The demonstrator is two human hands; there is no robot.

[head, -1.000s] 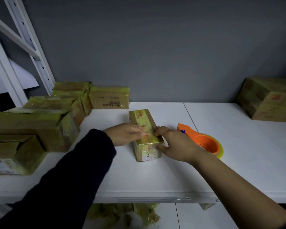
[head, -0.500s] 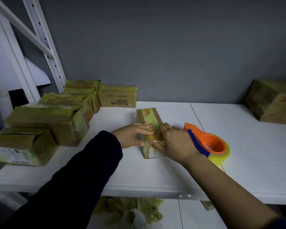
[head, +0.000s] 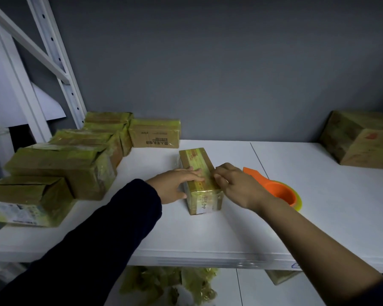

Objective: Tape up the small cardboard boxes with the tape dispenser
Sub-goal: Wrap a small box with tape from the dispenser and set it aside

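The box (head: pixel 205 200) lay lengthwise near the middle of the white surface (head: pixel 318 195), its short end facing 6 o'clock, wrapped in yellowish tape. The left hand (head: pixel 173 184), in a dark sleeve, came in from 8 o'clock and lay released on it, straight fingers flat across the top and thumb against the side at 9 o'clock. The right hand (head: pixel 237 186) came in from 4 o'clock with bent fingers on the top edge at 3 o'clock; I could not tell whether it pinched the tape or only pressed it.

The orange dispenser (head: pixel 276 191) sat on the surface just beside that hand at 3 o'clock of the box, with no hand on it. Taped boxes (head: pixel 60 164) were piled at 9 to 11 o'clock, well apart from the box, and a bigger carton (head: pixel 363 140) stood at 2 o'clock. Crumpled tape scraps (head: pixel 168 286) lay below the surface edge at 6 o'clock.
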